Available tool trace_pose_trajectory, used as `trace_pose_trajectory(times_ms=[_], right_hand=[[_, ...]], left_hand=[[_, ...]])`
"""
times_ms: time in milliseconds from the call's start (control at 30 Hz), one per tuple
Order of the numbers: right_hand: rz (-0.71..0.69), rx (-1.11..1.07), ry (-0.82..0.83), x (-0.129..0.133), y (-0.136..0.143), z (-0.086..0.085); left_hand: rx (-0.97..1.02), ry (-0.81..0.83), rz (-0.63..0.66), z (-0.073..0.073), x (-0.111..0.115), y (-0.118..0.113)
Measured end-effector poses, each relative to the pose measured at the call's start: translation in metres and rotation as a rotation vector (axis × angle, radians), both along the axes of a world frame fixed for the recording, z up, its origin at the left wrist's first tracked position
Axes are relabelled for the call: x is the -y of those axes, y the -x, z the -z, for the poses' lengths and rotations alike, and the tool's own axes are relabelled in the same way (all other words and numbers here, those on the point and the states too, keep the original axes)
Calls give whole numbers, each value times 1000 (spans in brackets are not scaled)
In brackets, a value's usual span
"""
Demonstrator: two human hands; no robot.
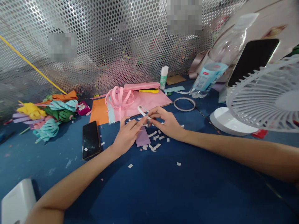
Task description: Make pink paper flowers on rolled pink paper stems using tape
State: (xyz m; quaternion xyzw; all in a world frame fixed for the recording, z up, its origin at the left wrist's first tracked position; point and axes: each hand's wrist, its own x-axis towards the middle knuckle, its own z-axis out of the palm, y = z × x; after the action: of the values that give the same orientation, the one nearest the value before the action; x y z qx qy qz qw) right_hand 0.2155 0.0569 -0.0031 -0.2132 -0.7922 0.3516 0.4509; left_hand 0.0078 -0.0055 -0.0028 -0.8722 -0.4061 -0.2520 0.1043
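My right hand is closed, its thumb and fingers pinching a narrow white strip that curls up in a loop. My left hand meets it from the other side, fingertips pressed together at the strip's lower end; the exact grip there is partly hidden. Under the left fingers lies a small purple paper piece, flat on the blue table. Small white scraps are scattered around it. Just beyond the hands stands a pink paper-strip ball on pink sheets.
A phone lies left of my hands, near colourful paper flowers. Behind are a yellow cutter, a glue stick and a tape roll. A bottle and white fan stand right, before a perforated metal panel.
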Motion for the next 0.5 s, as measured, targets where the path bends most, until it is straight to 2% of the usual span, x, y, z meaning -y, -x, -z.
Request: trace_pose_trajectory(times_ms=[167,267,400,500], right_hand=[[-1,6,7,0,0,0],[-14,-4,48,0,0,-1],[-32,-14,90,1,1,0],[-53,-43,109,1,1,1]], left_hand=[[7,-16,54,0,0,0],[128,53,65,0,-1,0],[381,130,-55,1,-6,4],[459,106,-144,1,-9,6]])
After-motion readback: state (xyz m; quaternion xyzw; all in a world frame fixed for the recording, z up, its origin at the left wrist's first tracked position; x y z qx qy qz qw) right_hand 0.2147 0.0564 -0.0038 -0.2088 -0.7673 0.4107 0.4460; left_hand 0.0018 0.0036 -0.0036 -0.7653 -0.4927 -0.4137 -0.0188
